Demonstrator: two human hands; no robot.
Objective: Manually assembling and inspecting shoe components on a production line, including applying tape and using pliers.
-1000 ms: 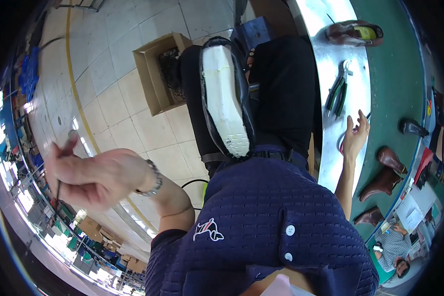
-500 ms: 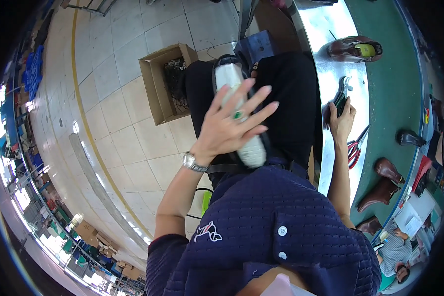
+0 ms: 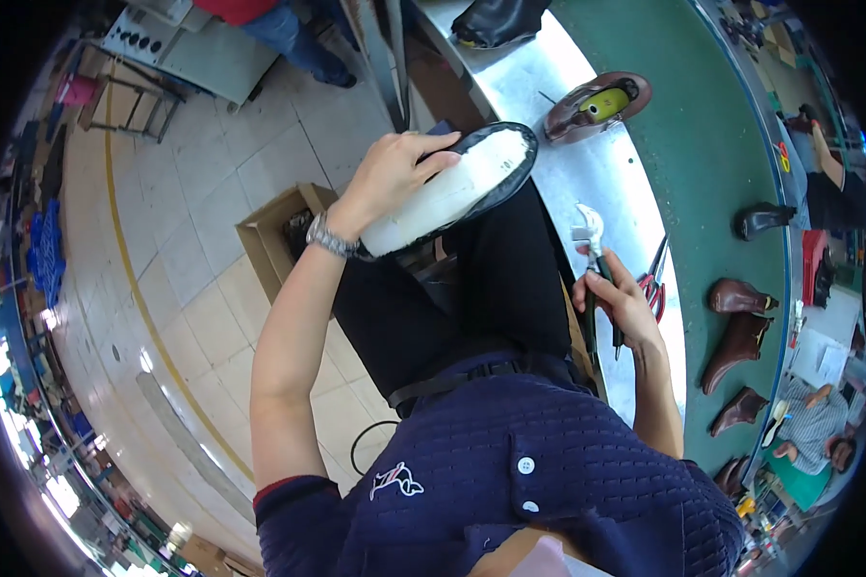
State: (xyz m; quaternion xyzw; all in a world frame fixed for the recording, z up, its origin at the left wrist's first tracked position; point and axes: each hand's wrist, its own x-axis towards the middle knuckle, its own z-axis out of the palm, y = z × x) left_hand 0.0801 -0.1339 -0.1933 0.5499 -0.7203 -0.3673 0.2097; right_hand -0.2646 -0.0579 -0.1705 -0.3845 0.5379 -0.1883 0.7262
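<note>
My left hand [image 3: 387, 178] grips a black shoe by its side, fingers curled over the edge. The shoe's pale unfinished sole [image 3: 467, 183] faces up, with the black upper folded round its rim. Above my lap, the shoe is held slanting toward the bench. My right hand [image 3: 618, 293] is closed round the black handles of a pair of lasting pliers [image 3: 592, 231], their silver hammer-like head pointing away from me. The pliers are over the metal bench edge, apart from the shoe.
A brown shoe [image 3: 579, 120] and a black boot [image 3: 498, 21] stand on the metal bench [image 3: 614, 183]. Near my right wrist lies a red-handled tool [image 3: 653, 294]. More footwear, including a brown boot [image 3: 736, 353], lines the green belt. A cardboard box [image 3: 260, 236] sits on the floor.
My left hand, spread over the shoe before, has closed on it and lifted it forward off my lap. My right hand has picked the pliers up from the bench. The view has shifted.
</note>
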